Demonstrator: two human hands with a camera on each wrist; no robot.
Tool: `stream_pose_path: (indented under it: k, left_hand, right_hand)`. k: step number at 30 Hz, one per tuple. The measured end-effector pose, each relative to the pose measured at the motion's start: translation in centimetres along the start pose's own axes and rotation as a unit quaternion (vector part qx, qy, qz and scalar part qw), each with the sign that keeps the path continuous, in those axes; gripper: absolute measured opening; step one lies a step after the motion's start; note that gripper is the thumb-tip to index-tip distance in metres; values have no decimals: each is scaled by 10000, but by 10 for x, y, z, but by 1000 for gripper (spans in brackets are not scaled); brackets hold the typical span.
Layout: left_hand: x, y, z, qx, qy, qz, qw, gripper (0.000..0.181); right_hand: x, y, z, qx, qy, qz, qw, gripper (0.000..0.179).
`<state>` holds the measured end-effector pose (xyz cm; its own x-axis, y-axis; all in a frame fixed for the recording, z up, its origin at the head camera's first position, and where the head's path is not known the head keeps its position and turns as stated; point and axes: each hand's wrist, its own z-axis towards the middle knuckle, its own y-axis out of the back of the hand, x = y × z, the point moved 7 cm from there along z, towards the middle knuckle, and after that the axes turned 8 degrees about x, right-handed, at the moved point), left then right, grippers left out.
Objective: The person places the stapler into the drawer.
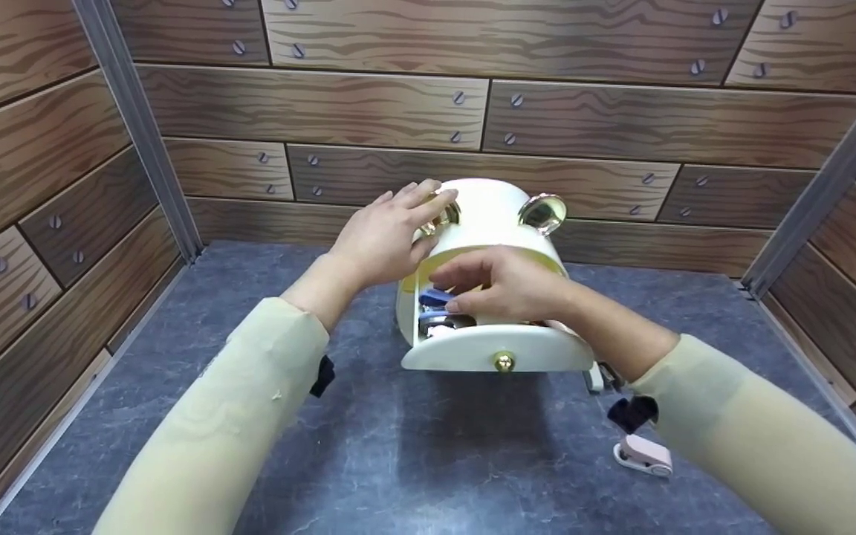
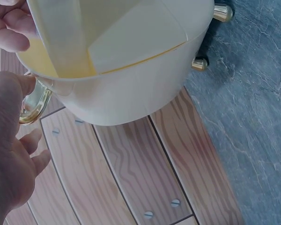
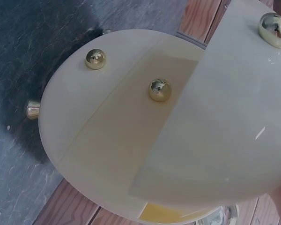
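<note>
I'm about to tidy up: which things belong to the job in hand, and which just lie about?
Apparently in the job: left hand, right hand, white cabinet, open drawer, blue item inside it.
Apparently lying about: pink-and-white gadget, partly hidden white item.

Wood-patterned walls (image 1: 383, 111) around a grey tabletop (image 1: 324, 461)

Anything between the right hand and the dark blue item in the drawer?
Nothing visible. In the head view, the right hand is right by the dark blue item; the white drawer front stands on the near side, not between them.
</note>
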<state>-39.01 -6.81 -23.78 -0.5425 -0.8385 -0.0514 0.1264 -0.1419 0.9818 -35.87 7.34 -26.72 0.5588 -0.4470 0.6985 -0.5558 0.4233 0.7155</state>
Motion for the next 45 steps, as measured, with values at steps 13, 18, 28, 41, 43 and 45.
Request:
stream_pose_path:
  k: [13, 18, 28, 41, 43, 45]
  left_hand:
    - [-3, 1, 0, -122, -110, -95, 9998, 63]
    - [-2, 0, -1, -63, -63, -106, 9999, 63]
    - [0, 0, -4, -20, -62, -187, 9998, 63]
    - [0, -1, -3, -49, -38, -198, 9998, 64]
    - [0, -1, -3, -75, -57, -198, 9998, 64]
    - [0, -1, -3, -92, -61, -203, 9997, 63]
  right_hand:
    - [8, 25, -34, -438, 443, 810, 9948, 43]
    - [6, 44, -62, -971, 554, 772, 9907, 41]
    - [-20, 70, -127, -1906, 491, 909, 9762, 40]
    - [-70, 65, -195, -2198, -76, 709, 9729, 41]
    - [-77, 61, -202, -2189, -120, 681, 9733, 42]
    - [-84, 57, -209, -2163, -169, 655, 9740, 43]
